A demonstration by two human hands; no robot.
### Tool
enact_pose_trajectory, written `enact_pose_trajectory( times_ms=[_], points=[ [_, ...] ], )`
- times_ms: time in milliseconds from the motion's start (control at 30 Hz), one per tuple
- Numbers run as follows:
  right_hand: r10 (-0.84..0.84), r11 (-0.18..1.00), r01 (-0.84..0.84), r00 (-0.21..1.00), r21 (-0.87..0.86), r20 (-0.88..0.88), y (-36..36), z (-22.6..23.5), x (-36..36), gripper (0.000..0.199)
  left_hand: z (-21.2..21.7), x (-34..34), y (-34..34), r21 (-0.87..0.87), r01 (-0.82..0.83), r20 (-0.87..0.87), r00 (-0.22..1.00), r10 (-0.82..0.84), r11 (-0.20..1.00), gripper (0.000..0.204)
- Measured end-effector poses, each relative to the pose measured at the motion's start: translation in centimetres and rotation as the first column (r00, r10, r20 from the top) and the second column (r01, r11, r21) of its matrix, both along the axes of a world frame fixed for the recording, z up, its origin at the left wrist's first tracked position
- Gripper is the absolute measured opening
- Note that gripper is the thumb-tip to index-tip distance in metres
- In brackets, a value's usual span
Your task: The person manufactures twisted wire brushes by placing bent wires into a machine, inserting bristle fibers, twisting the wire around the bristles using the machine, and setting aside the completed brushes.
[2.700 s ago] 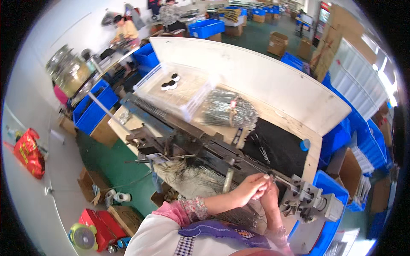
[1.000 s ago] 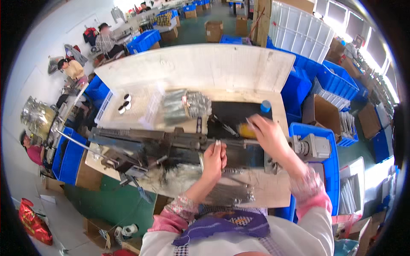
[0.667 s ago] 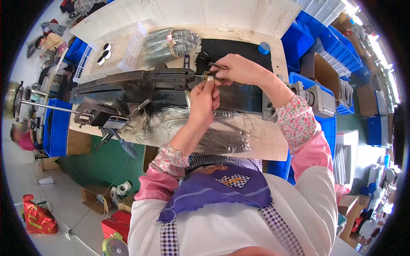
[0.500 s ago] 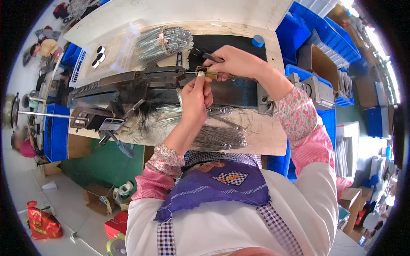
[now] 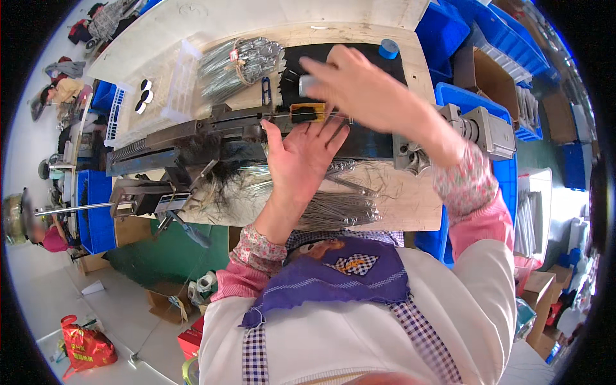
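My left hand (image 5: 303, 157) lies palm up with its fingers spread, below a small yellow-edged piece with a black middle (image 5: 308, 113). That piece sits on a thin rod at the end of a long dark metal fixture (image 5: 224, 122); my fingertips come up close beneath it. Above and to the right, my right hand (image 5: 362, 83) is smeared by motion over a black cloth (image 5: 378, 67). One finger stretches to the left. A blurred silvery-grey thing (image 5: 309, 85) shows under that hand; I cannot tell whether it is held.
A tied bundle of thin metal wires (image 5: 240, 61) lies behind the fixture, more wires (image 5: 340, 208) in front. Nearby are a clear plastic tray (image 5: 176, 80), a blue tape roll (image 5: 388, 49) and a grey motor-like unit (image 5: 484, 133) at right. Blue bins (image 5: 443, 45) stand beyond.
My left hand has gone from pinching at the yellow-edged piece to lying open, palm up. My right hand has moved up and right, away from the piece; the dark tool it held no longer shows clearly.
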State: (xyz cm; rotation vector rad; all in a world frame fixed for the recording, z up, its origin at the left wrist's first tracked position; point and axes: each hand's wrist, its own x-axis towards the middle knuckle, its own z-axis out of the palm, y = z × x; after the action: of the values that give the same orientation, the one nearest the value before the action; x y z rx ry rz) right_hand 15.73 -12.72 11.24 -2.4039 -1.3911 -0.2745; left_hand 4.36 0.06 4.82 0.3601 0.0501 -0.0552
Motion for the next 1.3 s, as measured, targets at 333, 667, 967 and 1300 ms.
enact_pose_trajectory(
  times_ms=[333, 667, 967, 1300],
  points=[
    [0.152, 0.95, -0.075, 0.959, 0.304, -0.239, 0.8, -1.7, 0.1, 0.017, 0.9, -0.4, 0.1, -0.132, -0.038, -0.019, 0.999, 0.036, 0.991, 0.087],
    [0.112, 0.984, -0.1, 0.991, 0.148, -0.078, 0.7, -0.3, -0.7, 0.012, 0.9, -0.9, 1.6, -0.033, -0.134, -0.096, 0.987, 0.13, 0.99, 0.083],
    [0.087, 0.973, -0.096, 0.995, 0.21, 0.054, 3.0, -0.7, -1.7, 0.014, -1.1, -0.4, 2.9, -0.358, 0.147, 0.274, 0.96, -0.047, 0.922, 0.075],
    [0.151, 0.98, -0.117, 0.964, 0.16, -0.219, 2.6, 0.0, 0.3, 0.017, 1.5, -2.1, 2.3, 0.008, -0.144, -0.03, 0.989, 0.144, 0.99, 0.075]
  ],
)
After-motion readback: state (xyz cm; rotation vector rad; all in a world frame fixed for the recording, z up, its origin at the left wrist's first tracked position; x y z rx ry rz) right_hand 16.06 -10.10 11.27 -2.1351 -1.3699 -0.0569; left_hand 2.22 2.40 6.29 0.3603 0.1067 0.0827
